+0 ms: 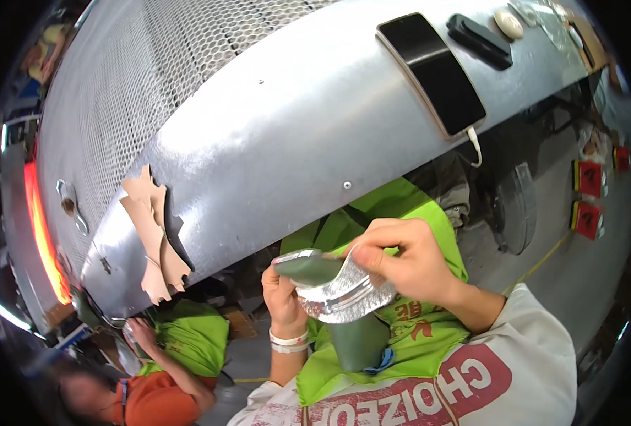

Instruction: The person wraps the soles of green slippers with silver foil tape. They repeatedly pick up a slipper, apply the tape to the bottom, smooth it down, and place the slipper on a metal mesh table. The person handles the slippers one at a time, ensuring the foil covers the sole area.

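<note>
In front of my lime-green apron I hold a dark green, tapered part (358, 343) with a silver foil band (351, 297) round its middle. My left hand (284, 302) is closed on the left side of its upper end, with the fingers partly hidden behind it. At the band's upper right edge my right hand (405, 261) is closed, thumb and fingers pinching the foil. The band looks crinkled, and its edge rises toward my right fingers. Below the band the green part narrows toward my lap, beside a small blue piece (380, 362).
A metal table (280, 149) borders a mesh belt (152, 64). Cardboard pieces (153, 238), a cabled phone (432, 74), a black case (480, 41) and a cream oval object (508, 23) lie on it. A co-worker in an orange shirt (160, 399) works at left.
</note>
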